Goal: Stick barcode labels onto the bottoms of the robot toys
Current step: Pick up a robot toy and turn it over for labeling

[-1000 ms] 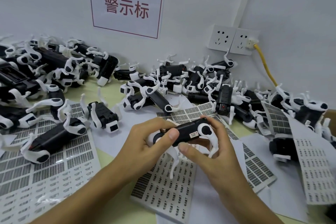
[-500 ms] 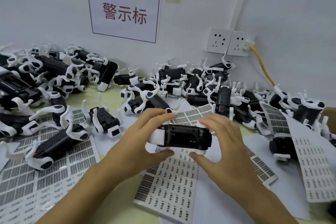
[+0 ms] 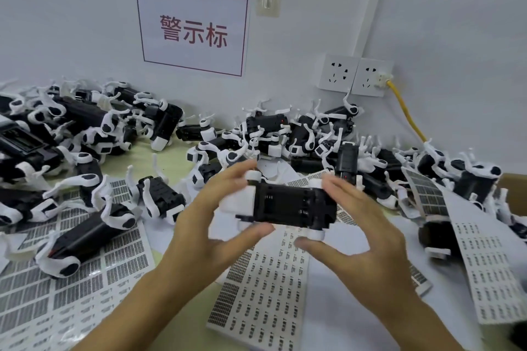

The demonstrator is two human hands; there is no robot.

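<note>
left hand point(image 3: 211, 225) grips robot toy point(image 3: 288, 205) at its left end | right hand point(image 3: 362, 239) grips its right end | held above label sheet point(image 3: 265, 288) on surface point(image 3: 168, 159)

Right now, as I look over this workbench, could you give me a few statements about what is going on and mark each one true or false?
1. Both hands hold one robot toy in the air above the label sheets. True: the left hand and the right hand grip it at its two ends.
2. The cable plugged into the wall socket is blue. False: the cable is yellow.
3. More robot toys lie heaped along the wall. True.
4. The sign on the wall has green lettering. False: its lettering is dark red.
5. The label sheets lie stacked in a box. False: they are spread flat over the table.
</note>
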